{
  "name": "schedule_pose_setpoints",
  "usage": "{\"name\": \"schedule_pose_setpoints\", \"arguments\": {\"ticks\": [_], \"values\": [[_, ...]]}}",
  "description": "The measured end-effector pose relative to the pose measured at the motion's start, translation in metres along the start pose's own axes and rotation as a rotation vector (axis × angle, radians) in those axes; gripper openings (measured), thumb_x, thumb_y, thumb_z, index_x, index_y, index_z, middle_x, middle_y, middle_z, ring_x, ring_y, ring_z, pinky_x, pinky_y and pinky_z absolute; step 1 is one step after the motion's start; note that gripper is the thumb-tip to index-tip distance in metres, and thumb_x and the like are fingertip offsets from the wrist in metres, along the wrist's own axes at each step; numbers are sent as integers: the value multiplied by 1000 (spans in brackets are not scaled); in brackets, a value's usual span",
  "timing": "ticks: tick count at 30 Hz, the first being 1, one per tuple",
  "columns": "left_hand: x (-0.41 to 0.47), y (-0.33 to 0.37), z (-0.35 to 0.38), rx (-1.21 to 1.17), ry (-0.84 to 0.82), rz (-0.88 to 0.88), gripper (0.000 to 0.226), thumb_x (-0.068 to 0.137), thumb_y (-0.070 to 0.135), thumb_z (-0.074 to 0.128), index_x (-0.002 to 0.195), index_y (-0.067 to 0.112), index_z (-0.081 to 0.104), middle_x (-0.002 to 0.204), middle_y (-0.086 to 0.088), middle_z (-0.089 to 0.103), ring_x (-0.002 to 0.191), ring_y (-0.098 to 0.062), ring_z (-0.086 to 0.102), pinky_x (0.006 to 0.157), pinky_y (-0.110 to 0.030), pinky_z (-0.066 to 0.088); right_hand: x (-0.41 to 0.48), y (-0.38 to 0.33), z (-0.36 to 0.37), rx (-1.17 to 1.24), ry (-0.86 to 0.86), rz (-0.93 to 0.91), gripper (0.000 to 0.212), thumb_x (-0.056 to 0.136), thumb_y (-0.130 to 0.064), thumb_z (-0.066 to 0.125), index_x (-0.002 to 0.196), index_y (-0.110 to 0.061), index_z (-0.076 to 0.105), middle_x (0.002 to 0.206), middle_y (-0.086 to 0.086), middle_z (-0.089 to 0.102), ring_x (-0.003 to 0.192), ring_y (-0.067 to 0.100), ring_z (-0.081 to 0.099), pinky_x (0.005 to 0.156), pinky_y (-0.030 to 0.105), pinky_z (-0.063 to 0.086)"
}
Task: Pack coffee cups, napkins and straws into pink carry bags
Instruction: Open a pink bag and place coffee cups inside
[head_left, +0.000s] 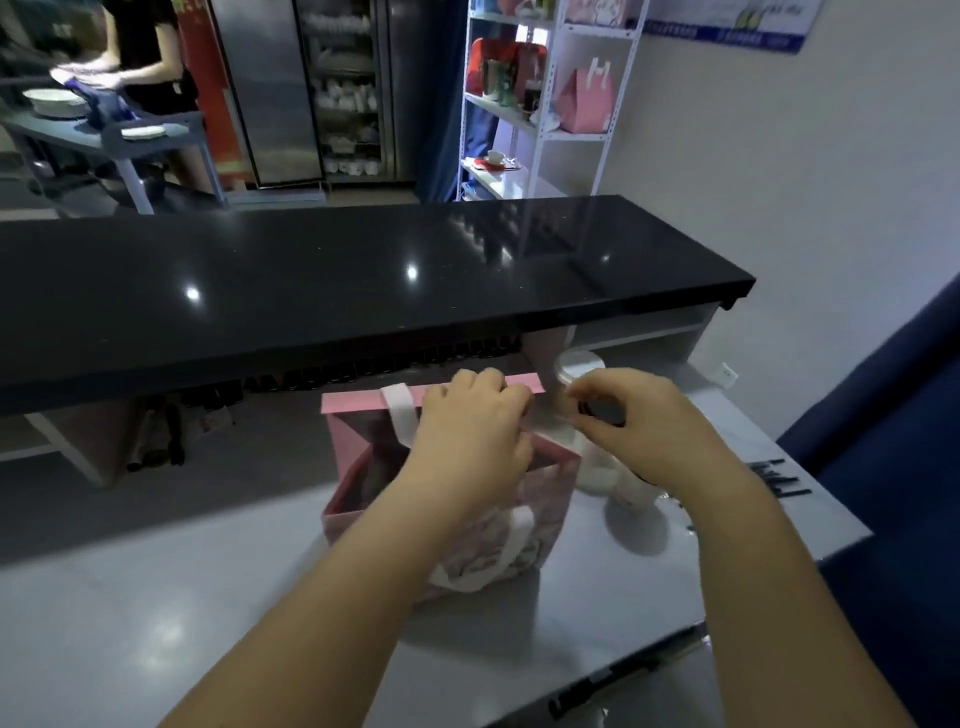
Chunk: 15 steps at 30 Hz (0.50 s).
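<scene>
Pink carry bag (348, 447) is seen standing upright on the pale surface (156, 597), its mouth facing up and its white handles folded outward. The left hand (467, 431) is curled over the right-hand rim of the pink carry bag and appears to grip it, so the mouth is held open. Just beside that rim, to the right, the right hand (639, 431) is closed around what is judged to be a coffee cup (602, 410), dark near the top and pale below; blur leaves its exact shape uncertain. The coffee cup is held upright, outside the bag and level with its rim. A short move to the left and then straight down is therefore called for, with the upright axis kept. A second lidded cup (576, 364) stands behind, and black straws (779, 480) lie well to the right.
</scene>
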<state>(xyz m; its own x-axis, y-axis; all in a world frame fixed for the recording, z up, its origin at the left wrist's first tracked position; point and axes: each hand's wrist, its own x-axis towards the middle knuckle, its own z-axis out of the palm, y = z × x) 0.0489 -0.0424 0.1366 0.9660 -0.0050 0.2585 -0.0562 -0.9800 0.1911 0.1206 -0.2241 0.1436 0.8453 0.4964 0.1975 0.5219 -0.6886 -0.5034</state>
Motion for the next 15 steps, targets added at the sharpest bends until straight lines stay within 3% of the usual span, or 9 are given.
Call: {"name": "schedule_pose_setpoints", "arguments": {"ticks": [3,8,11,15], "values": [[20,38,24,9,-48,18,37,91,36,48,126,25,52,123,0,51,116,-25,44,93,-42,35,-9,37,-11,-42,46,22,26,81,-22,74,104,-32,66,101,-16,64,98,7,54,83,27,47],[46,95,67,42,-126,23,38,92,35,48,128,24,50,126,-2,50,118,-29,42,94,-46,33,-23,105,-20,-30,52,100,39,78,-22,73,113,-36,64,95,-35,49,95,0,46,70,19,42],[58,121,94,83,-164,10,35,90,33,49,124,24,51,121,-1,53,115,-28,43,92,-44,32,-26,146,-15,-102,-25,115,43,75,-25,76,115,-29,62,110,-16,60,108,15,48,82,31,44],[73,133,121,148,-199,-52,36,87,32,51,123,26,52,120,0,55,115,-27,45,94,-44,32,-13,184,8,-189,-208,159,63,73,-36,75,131,-31,50,132,-6,49,122,25,41,96,38,41]]}}
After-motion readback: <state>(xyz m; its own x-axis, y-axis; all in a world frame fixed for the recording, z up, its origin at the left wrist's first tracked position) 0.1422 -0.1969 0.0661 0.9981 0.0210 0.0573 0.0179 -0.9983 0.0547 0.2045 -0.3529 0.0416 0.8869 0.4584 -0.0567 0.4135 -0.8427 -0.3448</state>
